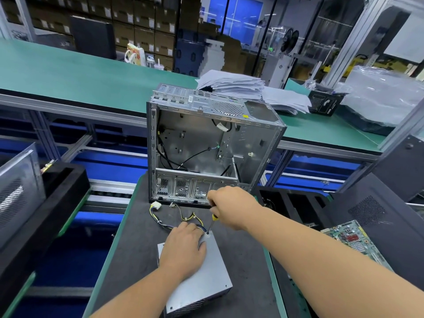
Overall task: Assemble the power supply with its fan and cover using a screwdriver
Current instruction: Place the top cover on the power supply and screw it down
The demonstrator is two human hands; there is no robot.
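Observation:
A grey metal power supply [207,276] lies flat on the dark mat, its cover on top. Its bundle of coloured cables [174,215] trails away toward the case. My left hand [184,246] rests flat on the cover's far part and presses it down. My right hand [231,206] grips the black and yellow handle of a screwdriver [213,222]. The screwdriver stands almost upright with its tip on the far right corner of the cover.
An open silver computer case [206,143] stands upright just behind the power supply. A green circuit board [358,239] lies at the right, beside black case panels [376,216]. A black tray [50,203] sits at the left. Paper stacks [241,86] lie on the far green bench.

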